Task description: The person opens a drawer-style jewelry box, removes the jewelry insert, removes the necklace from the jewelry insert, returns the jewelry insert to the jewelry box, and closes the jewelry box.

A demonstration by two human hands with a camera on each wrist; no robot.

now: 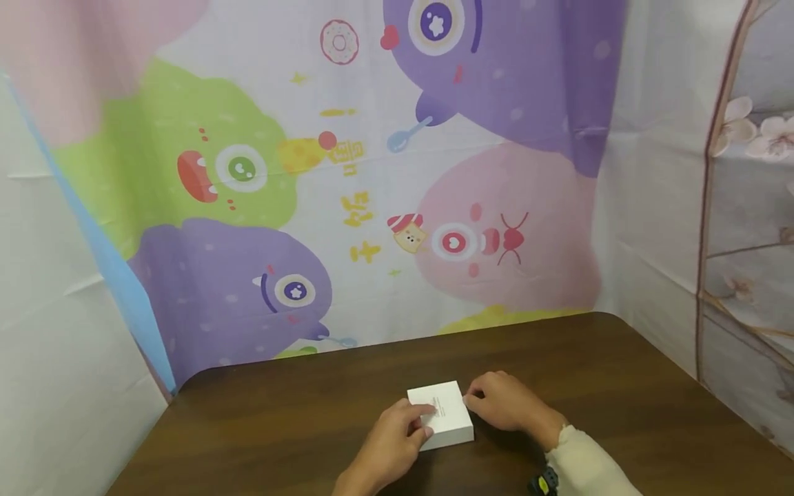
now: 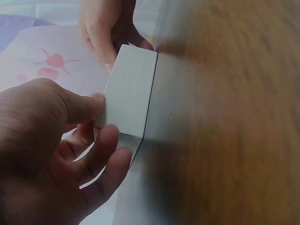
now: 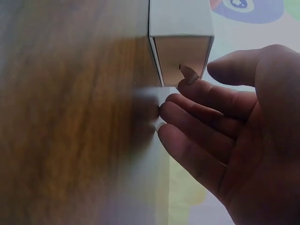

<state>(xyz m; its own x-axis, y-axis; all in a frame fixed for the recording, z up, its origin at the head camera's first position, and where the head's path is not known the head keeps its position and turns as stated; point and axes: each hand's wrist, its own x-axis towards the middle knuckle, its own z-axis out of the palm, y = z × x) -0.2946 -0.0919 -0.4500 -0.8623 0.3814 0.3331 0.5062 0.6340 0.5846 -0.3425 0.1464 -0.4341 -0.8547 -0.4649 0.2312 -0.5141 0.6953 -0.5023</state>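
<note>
A small white box (image 1: 445,420) with fine print on its lid lies flat on the dark wooden table. My left hand (image 1: 392,441) holds its left part, the index finger laid over the top; in the left wrist view the thumb and other fingers bend about the near end of the box (image 2: 129,89). At the opposite end is my right hand (image 1: 505,401). A small ribbon pull tab (image 3: 189,74) sticks out of the inset end face there. The right index fingertip meets this tab, with the thumb apart from it and the other fingers loosely bent near the tabletop.
The brown wood-grain table (image 1: 279,420) reaches back to a cloth curtain (image 1: 366,289) printed with cartoon monsters. A white panel (image 1: 56,310) closes off the left, and a flowered curtain (image 1: 657,207) hangs on the right. A dark watch (image 1: 544,481) shows by the right sleeve.
</note>
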